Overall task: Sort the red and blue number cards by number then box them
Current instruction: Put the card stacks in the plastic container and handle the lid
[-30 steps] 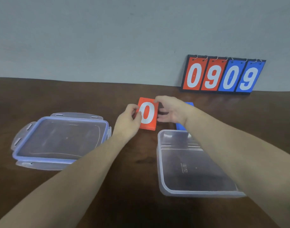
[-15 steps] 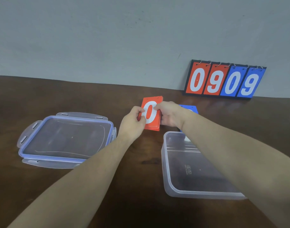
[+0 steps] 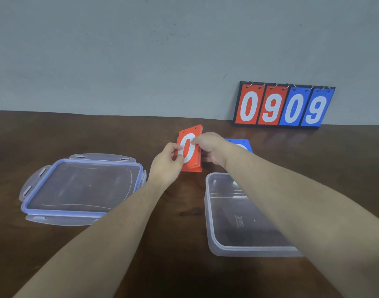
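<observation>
Now that the red card stack (image 3: 190, 150), zero showing, has risen off the bench (image 3: 173, 244), left hand (image 3: 166, 166) and right hand (image 3: 207, 147) pinch it upright beyond the open box (image 3: 207, 211), seemingly squaring it for boxing.

We cannot count the cards in the red stack (image 3: 189, 151), because only its front card and thin edges show, and fingers cover part of the white zero. The blue card (image 3: 240, 144) is mostly hidden behind the right forearm (image 3: 291, 203), so its number is unreadable. The small embossed mark on the clear box (image 3: 240, 223) is too small to read.
</observation>
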